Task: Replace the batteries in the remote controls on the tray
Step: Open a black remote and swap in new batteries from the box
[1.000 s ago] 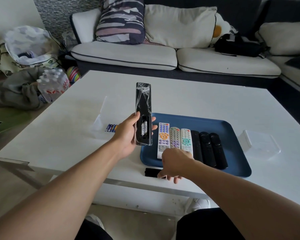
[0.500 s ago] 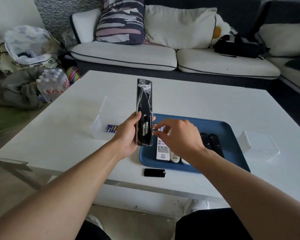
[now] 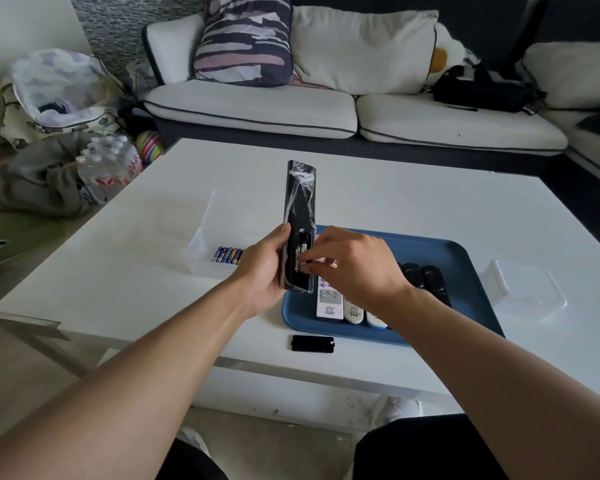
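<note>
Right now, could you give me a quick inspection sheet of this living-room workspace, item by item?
Surface: white table, carrying a blue tray.
Job's things: black remote, plastic-wrapped, held above the table with its battery bay open; battery cover lying on the table near the front edge; spare batteries in a clear box; more remotes, white and black, on the tray.
Clutter: a second clear box, right of the tray.
Hands: left hand grips the black remote; right hand has its fingertips at the bay, contact unclear.
Cables: nothing seen.
Surroundings: sofa with cushions; bottled water pack on the floor.
</note>
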`<action>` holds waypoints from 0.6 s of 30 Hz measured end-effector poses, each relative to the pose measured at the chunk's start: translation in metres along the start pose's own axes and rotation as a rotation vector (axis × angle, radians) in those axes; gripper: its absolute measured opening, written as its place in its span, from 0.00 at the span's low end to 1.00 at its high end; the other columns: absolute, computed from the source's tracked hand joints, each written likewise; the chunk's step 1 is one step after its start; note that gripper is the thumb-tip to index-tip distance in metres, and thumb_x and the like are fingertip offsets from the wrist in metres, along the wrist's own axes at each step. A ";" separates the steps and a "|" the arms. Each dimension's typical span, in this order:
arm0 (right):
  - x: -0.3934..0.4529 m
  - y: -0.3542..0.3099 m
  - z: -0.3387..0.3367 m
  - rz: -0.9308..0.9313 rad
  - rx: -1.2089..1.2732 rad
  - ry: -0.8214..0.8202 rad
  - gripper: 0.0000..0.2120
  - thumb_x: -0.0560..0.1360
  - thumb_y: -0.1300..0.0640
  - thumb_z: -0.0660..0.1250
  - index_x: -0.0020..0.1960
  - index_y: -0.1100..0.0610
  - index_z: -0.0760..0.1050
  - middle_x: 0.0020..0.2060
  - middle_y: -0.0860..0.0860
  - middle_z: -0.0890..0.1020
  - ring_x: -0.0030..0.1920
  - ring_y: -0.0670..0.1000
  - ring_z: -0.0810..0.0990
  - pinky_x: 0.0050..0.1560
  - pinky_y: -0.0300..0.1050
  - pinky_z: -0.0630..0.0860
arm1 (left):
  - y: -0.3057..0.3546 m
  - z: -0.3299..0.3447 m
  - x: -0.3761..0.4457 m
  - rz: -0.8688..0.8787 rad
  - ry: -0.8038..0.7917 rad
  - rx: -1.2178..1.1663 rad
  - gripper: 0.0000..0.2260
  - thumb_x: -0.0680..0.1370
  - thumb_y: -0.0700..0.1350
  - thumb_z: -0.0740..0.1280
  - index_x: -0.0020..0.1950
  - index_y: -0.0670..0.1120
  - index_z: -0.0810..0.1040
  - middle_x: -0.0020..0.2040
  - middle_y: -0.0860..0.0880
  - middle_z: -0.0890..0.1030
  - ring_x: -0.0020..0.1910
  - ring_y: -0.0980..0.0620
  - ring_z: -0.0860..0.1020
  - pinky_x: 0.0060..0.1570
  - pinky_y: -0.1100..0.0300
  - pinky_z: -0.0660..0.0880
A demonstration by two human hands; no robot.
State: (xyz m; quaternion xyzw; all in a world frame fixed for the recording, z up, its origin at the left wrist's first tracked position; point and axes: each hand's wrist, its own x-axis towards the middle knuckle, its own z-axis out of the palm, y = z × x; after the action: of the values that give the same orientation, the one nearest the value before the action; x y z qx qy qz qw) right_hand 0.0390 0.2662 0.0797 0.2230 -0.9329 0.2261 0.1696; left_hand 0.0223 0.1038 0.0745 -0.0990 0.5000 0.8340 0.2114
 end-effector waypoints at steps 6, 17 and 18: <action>-0.001 0.007 0.000 -0.042 0.043 0.028 0.06 0.74 0.48 0.73 0.50 0.41 0.85 0.44 0.41 0.82 0.39 0.47 0.79 0.37 0.49 0.77 | 0.001 0.000 -0.002 -0.029 -0.022 -0.003 0.18 0.85 0.53 0.56 0.59 0.43 0.80 0.47 0.46 0.84 0.41 0.49 0.82 0.38 0.61 0.80; -0.002 0.008 -0.003 -0.111 0.022 0.054 0.06 0.73 0.46 0.71 0.48 0.41 0.85 0.43 0.42 0.82 0.38 0.47 0.79 0.35 0.48 0.77 | 0.000 0.005 -0.004 -0.032 -0.019 -0.024 0.21 0.85 0.52 0.57 0.70 0.39 0.75 0.54 0.42 0.82 0.47 0.45 0.81 0.44 0.56 0.81; -0.002 0.008 -0.004 -0.143 -0.017 0.055 0.05 0.73 0.46 0.72 0.48 0.42 0.85 0.43 0.42 0.82 0.38 0.48 0.80 0.33 0.48 0.77 | 0.000 0.005 -0.004 -0.029 -0.020 -0.023 0.21 0.85 0.52 0.57 0.70 0.39 0.75 0.54 0.42 0.82 0.46 0.45 0.82 0.47 0.54 0.80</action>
State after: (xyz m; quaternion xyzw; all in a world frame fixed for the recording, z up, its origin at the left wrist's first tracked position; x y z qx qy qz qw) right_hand 0.0377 0.2748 0.0792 0.2814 -0.9115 0.2114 0.2127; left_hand 0.0262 0.1076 0.0785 -0.1005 0.4868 0.8374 0.2273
